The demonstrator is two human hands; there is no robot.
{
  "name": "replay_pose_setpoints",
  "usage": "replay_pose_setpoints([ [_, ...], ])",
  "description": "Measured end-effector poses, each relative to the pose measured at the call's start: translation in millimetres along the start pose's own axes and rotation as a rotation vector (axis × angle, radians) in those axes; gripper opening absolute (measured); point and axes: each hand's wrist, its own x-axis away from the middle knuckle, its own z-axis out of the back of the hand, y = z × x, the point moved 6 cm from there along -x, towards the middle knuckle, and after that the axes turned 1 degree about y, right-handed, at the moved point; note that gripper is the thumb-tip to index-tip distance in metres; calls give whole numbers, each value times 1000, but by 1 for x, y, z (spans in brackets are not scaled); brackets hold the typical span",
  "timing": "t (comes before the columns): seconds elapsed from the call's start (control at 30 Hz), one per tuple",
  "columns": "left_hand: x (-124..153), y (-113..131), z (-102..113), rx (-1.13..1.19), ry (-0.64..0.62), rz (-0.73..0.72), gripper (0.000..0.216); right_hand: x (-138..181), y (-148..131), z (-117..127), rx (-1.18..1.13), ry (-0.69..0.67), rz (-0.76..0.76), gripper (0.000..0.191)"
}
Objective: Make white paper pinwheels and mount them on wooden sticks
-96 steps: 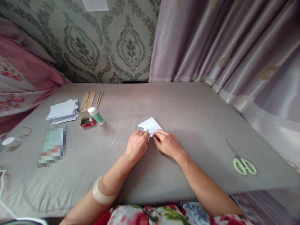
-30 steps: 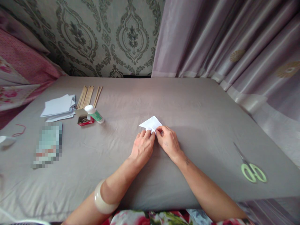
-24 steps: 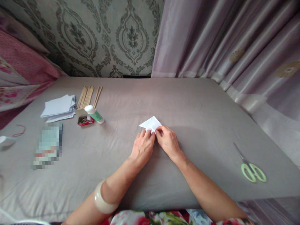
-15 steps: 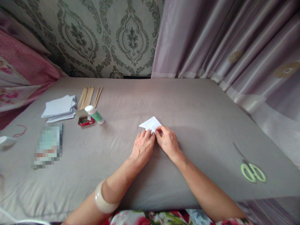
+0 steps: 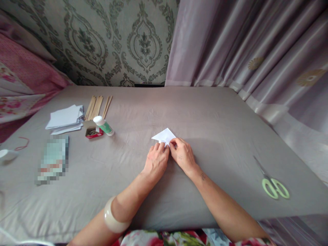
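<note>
A small piece of folded white paper (image 5: 166, 134) lies on the grey cloth, its pointed corners facing away from me and to the left. My left hand (image 5: 156, 158) presses its curled fingers on the near edge of the paper. With thumb and forefinger together, my right hand (image 5: 183, 152) pinches the paper's right near side. The two hands almost meet at the fingertips. Part of the paper's near side is hidden under my fingers.
Left of my hands are a glue bottle (image 5: 104, 125), a small red box (image 5: 94, 132) of metal bits, wooden sticks (image 5: 94, 107), white paper sheets (image 5: 65, 118) and a blurred packet (image 5: 53, 159). Green-handled scissors (image 5: 274, 188) lie far right. A red string (image 5: 24, 143) sits far left.
Both hands keep nearly the same hold on the paper. The whole view has shifted very slightly.
</note>
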Motion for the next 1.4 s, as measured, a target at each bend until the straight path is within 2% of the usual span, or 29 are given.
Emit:
replay_pose_setpoints([
  [0.5,1,0,-2,6,-15,16,29,-2,-1,2,3,-27,-3,13],
  [0.87,0,0,-1,10,-18,20,30,-1,-6,4,43,-43,70,21],
  [1.4,0,1,-3,31,10,10,31,3,-11,-1,255,-222,108,31],
])
